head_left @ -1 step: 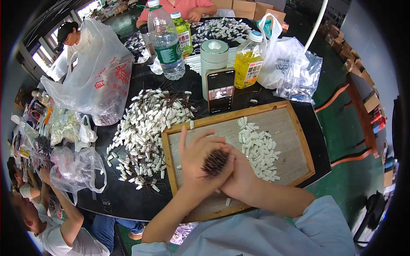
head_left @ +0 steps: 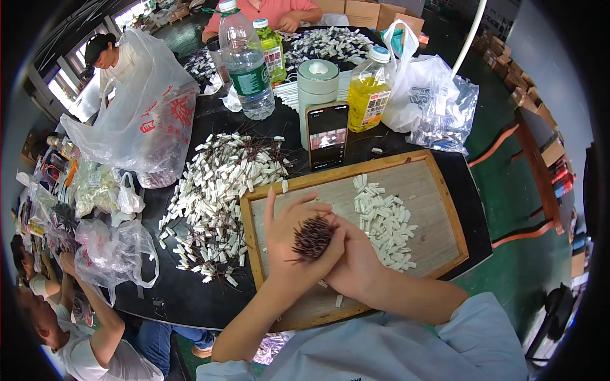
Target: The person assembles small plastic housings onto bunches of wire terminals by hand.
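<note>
A tight bundle of thin dark-brown wires [head_left: 312, 237] stands end-on between my two hands above the wooden-framed tray [head_left: 445, 209]. My left hand [head_left: 286, 232] wraps round it, its thumb across the near side and some fingers stretched upward. From the right, my right hand [head_left: 357, 257] is closed round the bundle's other side, pressed against the left hand; its fingertips are hidden. What the lower end of the bundle looks like cannot be seen. In the tray, right of my hands, lies a heap of small white plastic pieces [head_left: 384, 222].
Left of the tray is a large pile of white pieces with brown wires [head_left: 219, 190]. A propped phone [head_left: 328, 136], a green flask [head_left: 318, 82], a yellow drink bottle [head_left: 370, 92] and a water bottle [head_left: 249, 76] stand behind. Plastic bags [head_left: 136, 114] lie left; other people sit around.
The wire bundle has tipped slightly to the left and my fingers have shifted a little around it. Everything else stays in place.
</note>
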`<state>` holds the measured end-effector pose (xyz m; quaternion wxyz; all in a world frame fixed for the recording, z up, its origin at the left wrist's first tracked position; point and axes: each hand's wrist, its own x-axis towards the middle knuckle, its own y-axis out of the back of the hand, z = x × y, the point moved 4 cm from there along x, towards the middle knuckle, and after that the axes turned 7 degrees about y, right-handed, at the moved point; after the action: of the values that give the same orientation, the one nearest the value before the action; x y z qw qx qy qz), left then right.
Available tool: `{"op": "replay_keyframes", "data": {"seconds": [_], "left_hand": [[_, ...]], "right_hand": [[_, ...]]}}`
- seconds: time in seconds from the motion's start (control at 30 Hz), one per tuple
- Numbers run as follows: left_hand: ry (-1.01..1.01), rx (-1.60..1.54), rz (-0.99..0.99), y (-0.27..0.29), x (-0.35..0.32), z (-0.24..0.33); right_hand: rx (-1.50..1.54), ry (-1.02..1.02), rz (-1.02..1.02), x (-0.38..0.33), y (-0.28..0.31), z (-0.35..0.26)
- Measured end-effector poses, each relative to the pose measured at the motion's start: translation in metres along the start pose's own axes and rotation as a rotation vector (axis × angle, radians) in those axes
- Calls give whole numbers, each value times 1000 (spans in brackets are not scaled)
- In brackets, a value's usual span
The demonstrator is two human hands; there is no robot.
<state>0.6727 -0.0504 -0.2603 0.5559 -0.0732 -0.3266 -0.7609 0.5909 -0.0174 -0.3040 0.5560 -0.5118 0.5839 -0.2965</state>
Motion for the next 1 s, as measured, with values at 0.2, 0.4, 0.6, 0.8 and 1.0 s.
{"op": "replay_keyframes", "data": {"seconds": [0.2, 0.4, 0.6, 0.8, 1.0], "left_hand": [[-40, 73, 50, -6, -3, 10], [-87, -99, 175, -12, -3, 5], [-59, 37, 30, -11, 6, 11], [-2, -279, -436, -6, 10, 16], [-7, -424, -401, -5, 10, 9]], "right_hand": [[55, 34, -82, -13, 12, 7], [13, 63, -39, -16, 3, 4], [250, 4, -145, -11, 14, -1], [9, 11, 11, -21, 17, 1], [-172, -34, 44, -27, 8, -6]]}}
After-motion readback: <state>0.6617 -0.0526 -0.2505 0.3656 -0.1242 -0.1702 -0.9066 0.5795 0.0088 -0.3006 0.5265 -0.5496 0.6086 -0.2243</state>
